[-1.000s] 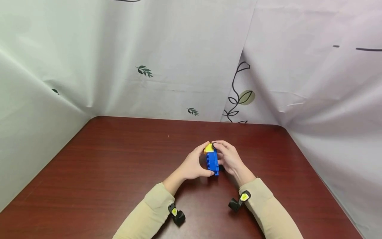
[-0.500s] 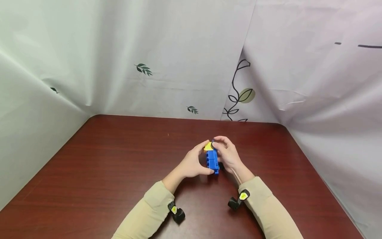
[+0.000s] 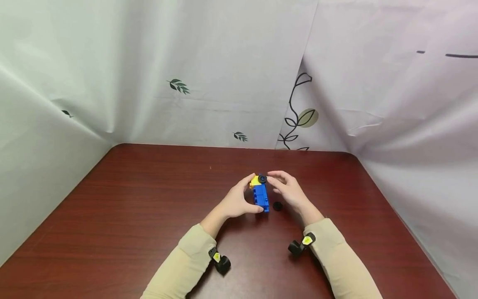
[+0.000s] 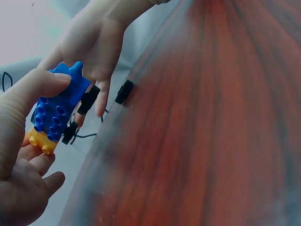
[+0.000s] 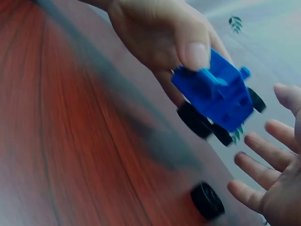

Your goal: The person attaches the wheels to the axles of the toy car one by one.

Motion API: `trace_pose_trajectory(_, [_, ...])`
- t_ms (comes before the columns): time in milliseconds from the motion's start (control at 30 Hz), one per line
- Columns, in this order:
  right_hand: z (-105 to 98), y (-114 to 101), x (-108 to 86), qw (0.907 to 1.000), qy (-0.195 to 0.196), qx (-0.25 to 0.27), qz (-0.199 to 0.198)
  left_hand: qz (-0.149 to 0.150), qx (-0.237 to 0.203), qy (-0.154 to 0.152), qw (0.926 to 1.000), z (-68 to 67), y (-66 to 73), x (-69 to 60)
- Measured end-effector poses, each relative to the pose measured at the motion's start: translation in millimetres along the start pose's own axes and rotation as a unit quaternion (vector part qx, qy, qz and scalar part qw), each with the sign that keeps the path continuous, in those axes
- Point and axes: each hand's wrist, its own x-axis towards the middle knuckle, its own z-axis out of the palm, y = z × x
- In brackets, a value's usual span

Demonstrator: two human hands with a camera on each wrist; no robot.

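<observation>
My left hand [image 3: 236, 202] grips a toy car [image 3: 261, 197] of blue and yellow building bricks, thumb at the blue end and fingers at the yellow end. A black wheel [image 3: 262, 179] sits at the car's yellow end. More black wheels [image 5: 194, 121] show along its sides in the right wrist view. Just right of the car, my right hand [image 3: 293, 193] is apart from it, with spread fingers [image 5: 265, 149] holding nothing. One loose black wheel [image 3: 277, 206] lies on the table between the car and my right wrist.
The dark red wooden table [image 3: 149, 199] has rounded far corners. White printed sheeting [image 3: 209, 74] hangs behind it and along both sides. A black wrist camera [image 3: 223, 265] is strapped to the left sleeve, another camera [image 3: 296, 248] to the right.
My right fingers have let go of the wheel at the yellow end and drawn off to the right. The left hand has shifted the car slightly left. The loose wheel is now fully visible.
</observation>
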Motion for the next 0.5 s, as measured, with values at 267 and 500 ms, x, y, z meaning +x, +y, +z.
trace_pose_trajectory(267, [-18.1,6.7,-6.5,0.9932,-0.048,-0.104,-0.022,-0.030,-0.033,-0.012,0.9989,-2.7,-10.5,2.1])
trace_pose_trajectory(500, [-32.9,21.8,-3.3,0.9823,-0.096,-0.153,-0.052,-0.045,-0.035,-0.009,0.9983,-3.9,-10.0,0.0])
